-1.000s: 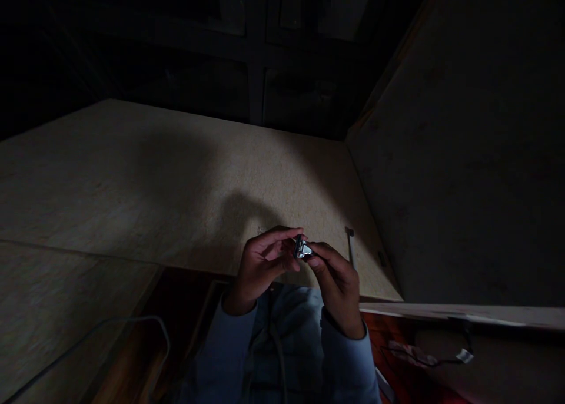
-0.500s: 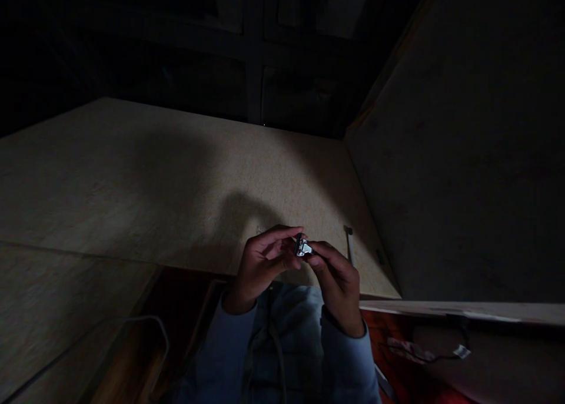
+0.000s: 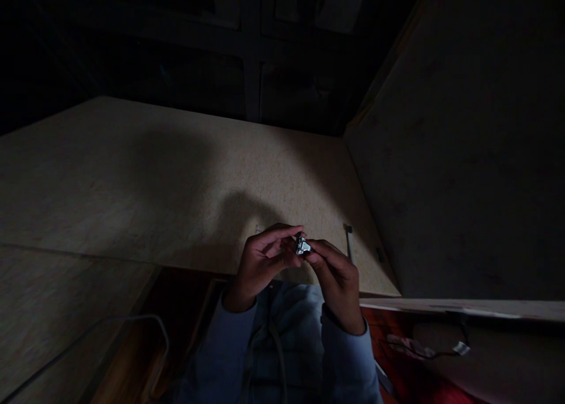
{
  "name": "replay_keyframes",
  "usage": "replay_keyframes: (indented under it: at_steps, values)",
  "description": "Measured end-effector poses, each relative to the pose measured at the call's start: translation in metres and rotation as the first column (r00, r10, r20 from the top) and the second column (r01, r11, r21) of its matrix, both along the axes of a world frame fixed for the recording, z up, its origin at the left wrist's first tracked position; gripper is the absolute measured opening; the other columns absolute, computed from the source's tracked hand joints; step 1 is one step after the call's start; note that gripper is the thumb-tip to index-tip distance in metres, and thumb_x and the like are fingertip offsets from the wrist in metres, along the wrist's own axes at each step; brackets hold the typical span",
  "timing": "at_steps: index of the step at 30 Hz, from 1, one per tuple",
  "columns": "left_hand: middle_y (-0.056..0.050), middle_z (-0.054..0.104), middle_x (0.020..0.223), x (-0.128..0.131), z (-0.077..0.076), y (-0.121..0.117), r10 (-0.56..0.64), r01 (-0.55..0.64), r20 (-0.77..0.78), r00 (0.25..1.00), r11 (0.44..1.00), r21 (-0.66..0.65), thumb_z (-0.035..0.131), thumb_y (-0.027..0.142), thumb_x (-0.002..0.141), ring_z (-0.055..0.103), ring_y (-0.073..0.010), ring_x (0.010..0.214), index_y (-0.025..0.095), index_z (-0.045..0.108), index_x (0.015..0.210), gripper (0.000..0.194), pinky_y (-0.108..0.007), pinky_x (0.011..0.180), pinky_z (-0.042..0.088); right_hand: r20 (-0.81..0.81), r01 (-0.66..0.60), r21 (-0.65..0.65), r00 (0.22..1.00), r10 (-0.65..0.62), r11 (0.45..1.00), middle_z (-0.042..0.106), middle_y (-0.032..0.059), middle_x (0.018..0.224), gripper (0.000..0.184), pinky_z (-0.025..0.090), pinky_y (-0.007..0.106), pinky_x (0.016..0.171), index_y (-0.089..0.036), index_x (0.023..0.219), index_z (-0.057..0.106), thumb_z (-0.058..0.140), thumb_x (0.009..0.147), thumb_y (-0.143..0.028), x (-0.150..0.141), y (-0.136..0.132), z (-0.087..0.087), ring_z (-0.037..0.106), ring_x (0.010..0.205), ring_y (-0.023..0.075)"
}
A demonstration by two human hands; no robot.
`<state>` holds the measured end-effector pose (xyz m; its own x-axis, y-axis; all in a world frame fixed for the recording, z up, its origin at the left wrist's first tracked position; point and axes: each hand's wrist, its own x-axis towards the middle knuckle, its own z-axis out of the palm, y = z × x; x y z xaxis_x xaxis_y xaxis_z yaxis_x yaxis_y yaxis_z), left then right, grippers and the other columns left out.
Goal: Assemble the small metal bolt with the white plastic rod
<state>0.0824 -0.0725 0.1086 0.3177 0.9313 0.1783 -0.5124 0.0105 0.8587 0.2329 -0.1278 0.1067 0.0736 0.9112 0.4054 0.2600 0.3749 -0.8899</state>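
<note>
Both hands meet over the table's near edge around a small silver and black razor-like piece, too dark and small to identify surely. My left hand pinches its left, dark-edged side, with the fingertips above and the thumb below. From the right, my right hand grips its narrow end between thumb and fingers, so most of that end is hidden. A thin pale stick with a dark head, much like a toothbrush, lies on the table just beyond my right hand.
The pale speckled table spreads ahead, with a dark panel rising at its right. A small dark object lies near that panel. At lower left runs a grey cable; at lower right hangs a dark cord with a white tag.
The silver and black piece has tilted slightly between my fingers, its bright face turning a little. Both hands keep nearly the same place and grip.
</note>
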Motion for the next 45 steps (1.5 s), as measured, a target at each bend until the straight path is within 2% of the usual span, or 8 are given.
replay_keyframes:
  at_steps: [5, 15, 26, 31, 36, 42, 45]
  values:
    - [-0.007, 0.076, 0.094, 0.002, -0.002, 0.002, 0.006, -0.007, 0.006, 1.000, 1.000, 0.023, 0.093, 0.032, 0.059, 0.070, -0.0161, 0.079, 0.024, 0.080, 0.103, 0.046, -0.025, 0.073, 0.058, 0.008, 0.006, 0.036, 1.000, -0.007, 0.999, 0.074, 0.0032, 0.097, 0.030, 0.051, 0.029, 0.076, -0.031, 0.119, 0.072, 0.059, 0.096, -0.017, 0.000, 0.001, 0.000, 0.067, 0.086, 0.0166]
    - [-0.005, 0.076, 0.096, 0.005, -0.004, 0.000, 0.011, -0.011, 0.001, 1.000, 1.000, 0.027, 0.091, 0.024, 0.064, 0.069, -0.0128, 0.073, 0.027, 0.080, 0.103, 0.041, -0.022, 0.067, 0.058, 0.020, 0.025, 0.031, 0.999, -0.026, 0.999, 0.074, 0.0033, 0.096, 0.028, 0.051, 0.028, 0.073, -0.030, 0.115, 0.074, 0.061, 0.094, -0.017, 0.000, 0.001, 0.001, 0.068, 0.085, 0.0166]
    - [-0.006, 0.076, 0.088, -0.003, 0.000, -0.001, -0.016, 0.024, -0.108, 0.994, 0.997, 0.074, 0.088, 0.033, 0.069, 0.067, -0.0124, 0.062, 0.023, 0.079, 0.107, 0.040, -0.025, 0.062, 0.057, 0.052, 0.033, 0.031, 0.998, -0.034, 0.999, 0.074, 0.0036, 0.090, 0.025, 0.050, 0.027, 0.068, -0.028, 0.112, 0.076, 0.060, 0.095, -0.019, -0.004, -0.001, 0.006, 0.066, 0.078, 0.0162]
    - [-0.008, 0.078, 0.091, -0.007, 0.004, -0.001, -0.035, 0.047, -0.168, 0.985, 0.997, 0.067, 0.088, 0.035, 0.069, 0.070, -0.0155, 0.071, 0.022, 0.078, 0.109, 0.043, -0.027, 0.070, 0.057, 0.049, 0.012, 0.032, 0.999, -0.014, 0.999, 0.073, 0.0030, 0.091, 0.026, 0.049, 0.026, 0.066, -0.029, 0.113, 0.076, 0.061, 0.094, -0.018, -0.003, -0.002, 0.007, 0.065, 0.076, 0.0153]
    - [-0.012, 0.077, 0.110, -0.008, 0.004, -0.001, -0.081, 0.096, -0.198, 0.977, 0.993, 0.064, 0.086, 0.040, 0.070, 0.072, -0.0200, 0.083, 0.023, 0.077, 0.111, 0.045, -0.032, 0.077, 0.059, 0.036, -0.018, 0.013, 0.999, 0.017, 1.000, 0.073, 0.0024, 0.090, 0.025, 0.049, 0.026, 0.069, -0.029, 0.110, 0.076, 0.061, 0.094, -0.017, 0.000, -0.003, 0.004, 0.065, 0.078, 0.0153]
    - [-0.010, 0.077, 0.111, -0.008, 0.000, -0.002, -0.111, 0.122, -0.151, 0.982, 0.990, 0.067, 0.085, 0.035, 0.073, 0.073, -0.0191, 0.086, 0.025, 0.077, 0.112, 0.041, -0.029, 0.075, 0.059, 0.005, -0.022, 0.004, 1.000, 0.022, 1.000, 0.072, 0.0025, 0.087, 0.023, 0.048, 0.027, 0.068, -0.028, 0.106, 0.078, 0.062, 0.093, -0.018, 0.000, -0.003, 0.003, 0.064, 0.077, 0.0159]
    - [-0.010, 0.077, 0.110, -0.005, -0.001, -0.002, -0.086, 0.097, -0.146, 0.986, 0.993, 0.073, 0.087, 0.034, 0.070, 0.073, -0.0213, 0.093, 0.023, 0.077, 0.112, 0.044, -0.031, 0.083, 0.058, -0.024, -0.022, 0.020, 0.999, 0.022, 1.000, 0.073, 0.0026, 0.088, 0.022, 0.049, 0.027, 0.068, -0.028, 0.104, 0.078, 0.062, 0.093, -0.018, -0.002, -0.001, 0.003, 0.065, 0.078, 0.0159]
